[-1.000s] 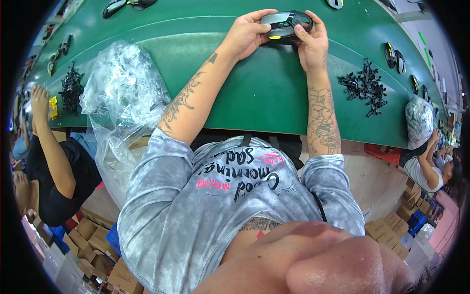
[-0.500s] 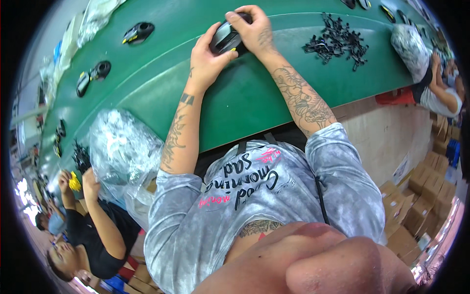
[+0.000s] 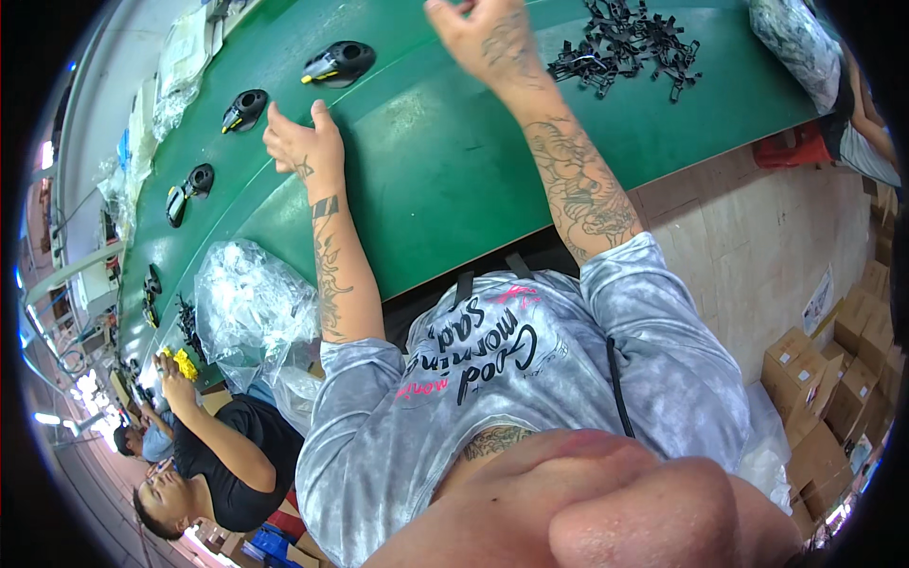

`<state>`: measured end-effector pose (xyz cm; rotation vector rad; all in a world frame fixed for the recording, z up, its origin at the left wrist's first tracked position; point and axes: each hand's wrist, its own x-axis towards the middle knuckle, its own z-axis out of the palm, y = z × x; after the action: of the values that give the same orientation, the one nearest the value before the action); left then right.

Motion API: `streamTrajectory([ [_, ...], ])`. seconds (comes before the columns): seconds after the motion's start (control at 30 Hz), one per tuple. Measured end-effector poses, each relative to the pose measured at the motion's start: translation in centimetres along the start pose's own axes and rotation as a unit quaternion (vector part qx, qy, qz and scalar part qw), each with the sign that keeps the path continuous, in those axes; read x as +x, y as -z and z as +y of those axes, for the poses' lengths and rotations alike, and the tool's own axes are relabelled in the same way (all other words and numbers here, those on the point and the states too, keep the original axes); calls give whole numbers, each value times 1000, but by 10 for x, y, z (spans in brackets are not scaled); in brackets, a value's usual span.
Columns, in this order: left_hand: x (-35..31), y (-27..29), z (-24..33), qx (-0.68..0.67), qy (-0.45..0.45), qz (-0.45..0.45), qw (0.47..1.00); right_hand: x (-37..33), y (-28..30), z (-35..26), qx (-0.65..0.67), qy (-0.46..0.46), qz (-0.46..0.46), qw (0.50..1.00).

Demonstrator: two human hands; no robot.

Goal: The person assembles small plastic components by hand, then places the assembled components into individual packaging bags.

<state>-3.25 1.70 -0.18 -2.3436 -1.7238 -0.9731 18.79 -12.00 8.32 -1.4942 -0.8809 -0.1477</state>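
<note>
My left hand [image 3: 305,151] is over the green table, thumb and fingers apart with nothing in them. Just beyond it lies a black oval shell [image 3: 350,61] like a computer mouse, with a grey panel and a yellow tip. My right hand [image 3: 488,43] is at the top edge of the view. Most of its fingers are cut off there, so whether it holds anything is hidden. To its right spreads a tangled pile of small black plastic clips [image 3: 630,47]. Another similar shell [image 3: 245,109] lies left of my left hand, and a third [image 3: 196,182] farther along.
The green table [image 3: 454,199] curves across the view. A clear plastic bag [image 3: 256,298] stands at its near left edge. Beside it a co-worker [image 3: 232,445] holds something yellow [image 3: 180,364]. Another bag [image 3: 800,47] is at the far right. Cardboard boxes [image 3: 805,379] are stacked lower right.
The mouse-like shell that both hands held now lies on the table. My left hand has let go and moved left; my right hand has moved up to the top edge. The view has shifted.
</note>
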Motion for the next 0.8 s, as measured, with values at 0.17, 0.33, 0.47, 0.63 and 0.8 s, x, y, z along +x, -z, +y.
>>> streamTrajectory([
  [0.17,-24,2,30,-103,-193,-69,973,19,80,-7,-147,-102,-168,969],
  [0.33,-11,-37,140,-178,-126,-149,964,9,146,7,-256,-207,-272,904],
  [0.47,48,-73,214,-85,-14,-107,990,13,156,27,-335,-255,-311,852],
  [0.63,111,-99,226,-62,59,-200,976,13,143,48,-326,-241,-330,852],
  [0.8,111,-109,208,-95,34,-157,982,21,139,45,-346,-326,-356,805],
])
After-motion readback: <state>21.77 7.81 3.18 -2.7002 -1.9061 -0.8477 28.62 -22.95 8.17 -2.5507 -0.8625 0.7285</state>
